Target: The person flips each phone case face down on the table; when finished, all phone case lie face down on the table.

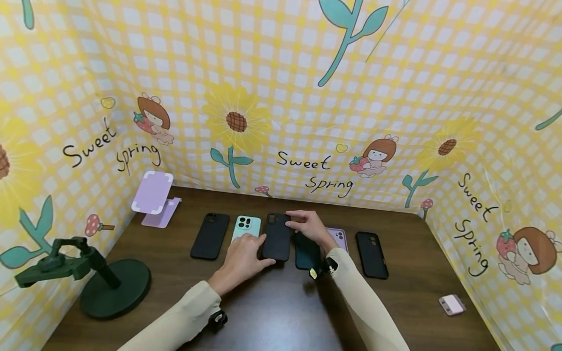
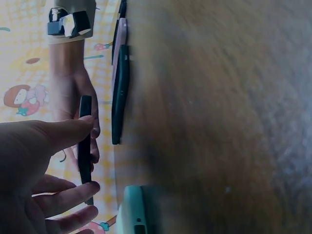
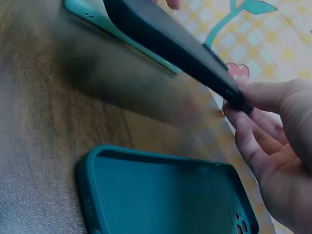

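Note:
A black phone case (image 1: 277, 237) is held between both hands, raised off the table. My left hand (image 1: 243, 258) grips its lower left side, thumb along the bottom edge; in the left wrist view the thumb and fingers (image 2: 90, 188) hold its thin edge. My right hand (image 1: 312, 228) pinches the upper right corner, as the right wrist view shows, with thumb and fingers around the case's end. Behind the left hand lies a mint phone case (image 1: 249, 225), partly hidden. Beneath the right hand is a dark teal phone case (image 3: 156, 195), its inside facing up.
Another black case (image 1: 210, 236) lies at the row's left. Right of the teal one are a lilac case (image 1: 341, 237), partly covered, and a black case (image 1: 372, 255). A lilac stand (image 1: 153, 192), a dark green stand (image 1: 116, 290) and a small pink-white object (image 1: 451, 305) stand farther out.

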Available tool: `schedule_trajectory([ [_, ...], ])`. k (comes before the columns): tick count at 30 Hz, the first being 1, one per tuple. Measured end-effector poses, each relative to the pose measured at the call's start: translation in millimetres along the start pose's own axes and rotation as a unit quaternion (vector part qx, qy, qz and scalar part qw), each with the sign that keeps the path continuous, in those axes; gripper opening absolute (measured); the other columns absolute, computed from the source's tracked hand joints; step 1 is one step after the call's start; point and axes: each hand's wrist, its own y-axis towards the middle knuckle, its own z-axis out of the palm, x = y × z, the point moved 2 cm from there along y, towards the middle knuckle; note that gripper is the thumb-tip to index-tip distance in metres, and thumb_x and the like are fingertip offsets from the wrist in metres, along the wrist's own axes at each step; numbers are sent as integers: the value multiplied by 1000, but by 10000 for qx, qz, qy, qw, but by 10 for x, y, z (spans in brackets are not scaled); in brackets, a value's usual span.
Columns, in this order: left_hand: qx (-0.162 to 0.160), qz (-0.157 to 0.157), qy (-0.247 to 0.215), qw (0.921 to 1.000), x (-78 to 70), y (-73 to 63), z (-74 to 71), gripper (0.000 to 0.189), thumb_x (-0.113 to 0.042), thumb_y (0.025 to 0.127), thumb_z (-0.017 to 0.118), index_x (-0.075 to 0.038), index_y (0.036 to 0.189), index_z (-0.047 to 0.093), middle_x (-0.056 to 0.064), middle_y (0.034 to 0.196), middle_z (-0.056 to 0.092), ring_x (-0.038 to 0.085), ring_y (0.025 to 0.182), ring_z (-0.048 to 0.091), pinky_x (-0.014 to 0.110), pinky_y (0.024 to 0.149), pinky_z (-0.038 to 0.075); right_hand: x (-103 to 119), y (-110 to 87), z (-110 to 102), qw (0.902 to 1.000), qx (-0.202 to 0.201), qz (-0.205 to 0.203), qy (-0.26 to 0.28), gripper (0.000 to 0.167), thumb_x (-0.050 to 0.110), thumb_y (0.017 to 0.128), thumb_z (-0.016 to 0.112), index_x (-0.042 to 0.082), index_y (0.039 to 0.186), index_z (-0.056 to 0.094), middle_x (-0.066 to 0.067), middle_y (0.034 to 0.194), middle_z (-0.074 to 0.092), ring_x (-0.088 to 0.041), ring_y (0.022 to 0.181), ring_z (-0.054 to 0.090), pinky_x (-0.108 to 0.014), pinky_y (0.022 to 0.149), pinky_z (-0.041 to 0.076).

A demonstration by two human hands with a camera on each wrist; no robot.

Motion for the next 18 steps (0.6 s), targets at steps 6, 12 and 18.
schedule_trajectory([
  [6, 265, 13, 164, 9995, 6, 32, 60, 63, -51, 79, 86, -8, 123, 76, 10, 109, 78, 30, 101, 66, 47, 87, 54, 25, -1, 57, 9971, 145, -281, -698, 37, 15, 93, 77, 5, 129, 72, -15, 135, 69, -30, 124, 66, -42, 100, 56],
  [12, 509, 5, 406, 9979, 0, 56, 98, 61, -54, 79, 85, -10, 121, 77, 8, 107, 79, 29, 104, 64, 46, 88, 52, 38, -16, 66, 9915, 276, -276, -1238, 36, 17, 94, 76, 8, 129, 73, -11, 138, 68, -33, 136, 57, -60, 120, 30],
  [18, 643, 72, 614, 9960, -13, 67, 140, 60, -55, 79, 85, -10, 119, 78, 7, 107, 78, 29, 106, 63, 46, 89, 51, 28, -17, 82, 9836, 234, -249, -1772, 34, 20, 93, 77, 11, 126, 75, -9, 135, 70, -32, 133, 60, -64, 114, 22],
])
